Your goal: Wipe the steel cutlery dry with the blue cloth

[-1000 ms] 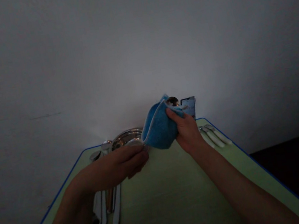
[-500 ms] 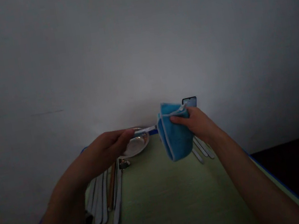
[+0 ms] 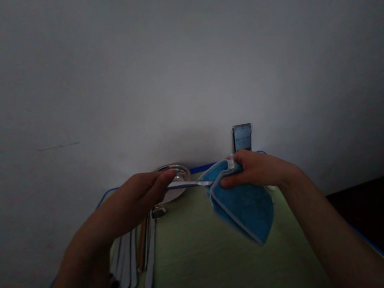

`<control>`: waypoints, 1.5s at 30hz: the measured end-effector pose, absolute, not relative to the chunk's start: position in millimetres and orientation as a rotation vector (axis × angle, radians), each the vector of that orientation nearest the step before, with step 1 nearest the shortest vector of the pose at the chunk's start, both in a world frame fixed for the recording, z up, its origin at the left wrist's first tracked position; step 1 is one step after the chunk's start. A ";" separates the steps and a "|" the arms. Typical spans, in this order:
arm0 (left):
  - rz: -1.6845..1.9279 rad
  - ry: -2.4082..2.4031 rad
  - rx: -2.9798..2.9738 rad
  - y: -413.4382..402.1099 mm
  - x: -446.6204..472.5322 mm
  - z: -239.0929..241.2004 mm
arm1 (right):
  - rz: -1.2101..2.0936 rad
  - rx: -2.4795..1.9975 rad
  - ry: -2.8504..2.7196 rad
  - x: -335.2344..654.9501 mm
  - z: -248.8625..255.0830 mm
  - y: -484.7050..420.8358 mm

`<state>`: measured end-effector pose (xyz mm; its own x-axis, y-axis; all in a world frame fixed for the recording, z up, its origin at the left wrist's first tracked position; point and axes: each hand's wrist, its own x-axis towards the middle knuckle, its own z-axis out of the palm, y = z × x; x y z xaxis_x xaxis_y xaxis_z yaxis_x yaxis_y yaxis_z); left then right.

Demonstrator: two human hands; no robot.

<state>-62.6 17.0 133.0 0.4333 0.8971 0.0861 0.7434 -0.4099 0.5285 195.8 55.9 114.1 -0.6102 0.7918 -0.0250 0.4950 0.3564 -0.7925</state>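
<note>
My left hand (image 3: pixel 150 188) is closed on the end of a metal utensil (image 3: pixel 187 183) with a long flat handle. The utensil points right, and its far end disappears into a folded blue cloth (image 3: pixel 245 209) with pale edging, so its kind cannot be told. My right hand (image 3: pixel 255 167) pinches the cloth around that end, thumb in front, while the loose part hangs down over the table. Behind my left hand lies a shiny metal bowl (image 3: pixel 184 171), partly covered by the fingers.
Several long-handled metal utensils (image 3: pixel 149 257) lie on the green table (image 3: pixel 212 263) at the left, among them a brown stick-like one (image 3: pixel 141 241). A phone (image 3: pixel 242 138) leans against the grey wall (image 3: pixel 179 67). Another handle end shows beyond my right wrist.
My right hand and the cloth have moved down slightly, and the cloth now hangs out toward the lower right. The utensil's handle has tipped and sits lower. My left hand has barely moved.
</note>
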 end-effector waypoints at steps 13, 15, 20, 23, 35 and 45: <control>0.367 1.261 2.442 16.1 -47.6 131.0 | 0.917 -0.951 -2.514 173.7 116.4 51.0; 0.352 1.213 2.390 15.7 -55.8 130.7 | 0.924 -0.934 -2.522 176.2 115.3 52.5; 0.307 1.075 2.320 10.9 -72.0 136.1 | 0.924 -0.931 -2.575 179.3 117.2 52.6; 0.238 1.041 2.307 9.5 -73.9 140.0 | 0.923 -0.904 -2.621 179.4 119.5 51.0; 0.149 1.022 2.295 5.4 -38.4 143.1 | 1.008 -0.799 -2.536 166.2 124.4 36.4; 0.317 1.147 2.296 12.2 -74.6 139.6 | 1.033 -0.852 -2.602 179.7 119.4 50.2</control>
